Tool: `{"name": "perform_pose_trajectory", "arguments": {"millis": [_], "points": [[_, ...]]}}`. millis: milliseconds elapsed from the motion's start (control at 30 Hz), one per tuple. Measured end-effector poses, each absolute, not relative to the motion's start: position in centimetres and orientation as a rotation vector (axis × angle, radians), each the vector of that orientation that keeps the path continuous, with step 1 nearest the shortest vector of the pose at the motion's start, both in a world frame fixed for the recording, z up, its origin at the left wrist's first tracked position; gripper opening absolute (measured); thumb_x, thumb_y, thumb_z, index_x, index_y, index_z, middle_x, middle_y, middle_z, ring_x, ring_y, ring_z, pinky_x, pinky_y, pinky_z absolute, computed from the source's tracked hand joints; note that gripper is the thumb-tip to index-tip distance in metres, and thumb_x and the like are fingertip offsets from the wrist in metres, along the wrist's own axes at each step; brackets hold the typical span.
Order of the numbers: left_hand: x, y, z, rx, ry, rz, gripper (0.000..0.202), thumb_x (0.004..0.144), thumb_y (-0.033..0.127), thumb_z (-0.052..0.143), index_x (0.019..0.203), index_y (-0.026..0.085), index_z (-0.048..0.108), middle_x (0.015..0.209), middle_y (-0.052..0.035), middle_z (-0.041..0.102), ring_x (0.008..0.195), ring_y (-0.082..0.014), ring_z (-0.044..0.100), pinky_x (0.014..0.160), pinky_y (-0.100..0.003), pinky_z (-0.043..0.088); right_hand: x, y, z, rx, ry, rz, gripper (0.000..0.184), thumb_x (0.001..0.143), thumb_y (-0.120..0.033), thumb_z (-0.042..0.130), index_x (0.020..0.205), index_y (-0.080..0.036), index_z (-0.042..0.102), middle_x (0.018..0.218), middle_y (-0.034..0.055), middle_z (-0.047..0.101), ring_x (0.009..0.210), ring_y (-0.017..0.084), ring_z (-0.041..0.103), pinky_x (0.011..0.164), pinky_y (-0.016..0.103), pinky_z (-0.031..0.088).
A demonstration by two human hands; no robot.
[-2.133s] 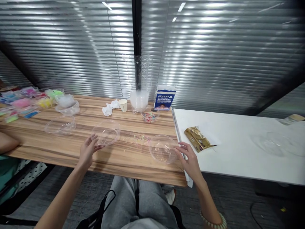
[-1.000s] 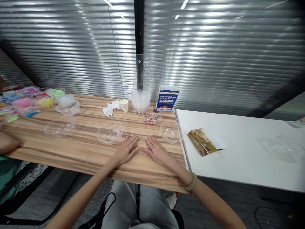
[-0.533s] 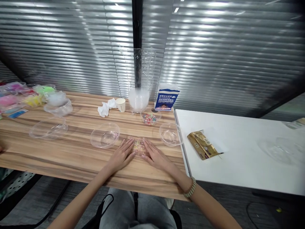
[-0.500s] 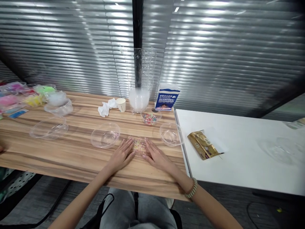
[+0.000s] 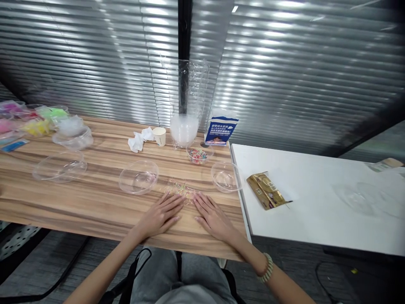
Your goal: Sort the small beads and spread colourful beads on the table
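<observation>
A clear plastic packet with thin multicoloured strands (image 5: 179, 188) lies flat on the wooden table in front of me; whether the strands are all inside it I cannot tell. My left hand (image 5: 163, 213) rests flat with its fingertips at the strands' near left edge. On the other side, my right hand (image 5: 212, 213) lies flat, fingertips touching the right edge. Both hands are open and grip nothing. A clear bowl (image 5: 139, 177) stands beyond my left hand, and another clear bowl (image 5: 226, 177) beyond my right. Farther back is a small bowl of multicoloured beads (image 5: 198, 156).
At the back stand stacked clear bowls (image 5: 184, 131), a paper cup (image 5: 159, 136), crumpled tissues (image 5: 136, 142) and a blue packet (image 5: 220, 131). More clear bowls (image 5: 60, 166) and bags of coloured material (image 5: 38, 126) are left. A gold pouch (image 5: 268, 191) lies on the white table (image 5: 300, 228).
Both hands have drawn slightly back towards me, uncovering more of the strands, which now look more spread out. The view has shifted a little to the right.
</observation>
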State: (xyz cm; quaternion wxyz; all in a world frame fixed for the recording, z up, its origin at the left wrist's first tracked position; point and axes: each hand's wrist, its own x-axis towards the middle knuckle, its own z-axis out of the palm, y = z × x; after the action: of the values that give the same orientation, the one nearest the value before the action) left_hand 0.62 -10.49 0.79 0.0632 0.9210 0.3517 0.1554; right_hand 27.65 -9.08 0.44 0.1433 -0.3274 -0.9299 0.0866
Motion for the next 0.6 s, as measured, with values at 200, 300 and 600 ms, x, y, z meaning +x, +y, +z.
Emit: {"name": "perform_pose_trajectory", "arguments": {"millis": [200, 300, 600], "points": [[1.04, -10.80, 1.63, 2.773, 1.063, 0.331, 0.060, 0.097, 0.035, 0.041, 0.151, 0.024, 0.016, 0.152, -0.0061, 0.032, 0.142, -0.0219, 0.022, 0.118, -0.047, 0.007, 27.55, -9.96, 0.44, -0.991, -2.677, 0.242, 0.058, 0.100, -0.032, 0.035, 0.152, -0.016, 0.012, 0.154, 0.0089, 0.020, 0.143, 0.024, 0.018, 0.115, 0.050, 0.026], [1.16, -10.70, 1.71, 2.761, 1.010, 0.325, 0.061, 0.097, 0.037, 0.040, 0.151, 0.024, 0.014, 0.152, -0.0073, 0.032, 0.142, -0.0213, 0.024, 0.118, -0.046, 0.006, 27.46, -9.96, 0.72, -0.991, -2.665, 0.259, 0.059, 0.100, -0.034, 0.036, 0.152, -0.016, 0.013, 0.154, 0.0096, 0.019, 0.143, 0.024, 0.019, 0.115, 0.049, 0.026], [1.29, -10.63, 1.72, 2.770, 0.918, 0.267, 0.065, 0.098, 0.037, 0.038, 0.152, 0.022, 0.006, 0.153, -0.0074, 0.029, 0.143, -0.0207, 0.022, 0.118, -0.045, 0.001, 27.52, -9.79, 0.62, -0.902, -2.654, 0.301, 0.055, 0.100, -0.032, 0.036, 0.151, -0.019, 0.020, 0.149, 0.0071, 0.034, 0.140, 0.023, 0.027, 0.115, 0.051, 0.026]]}}
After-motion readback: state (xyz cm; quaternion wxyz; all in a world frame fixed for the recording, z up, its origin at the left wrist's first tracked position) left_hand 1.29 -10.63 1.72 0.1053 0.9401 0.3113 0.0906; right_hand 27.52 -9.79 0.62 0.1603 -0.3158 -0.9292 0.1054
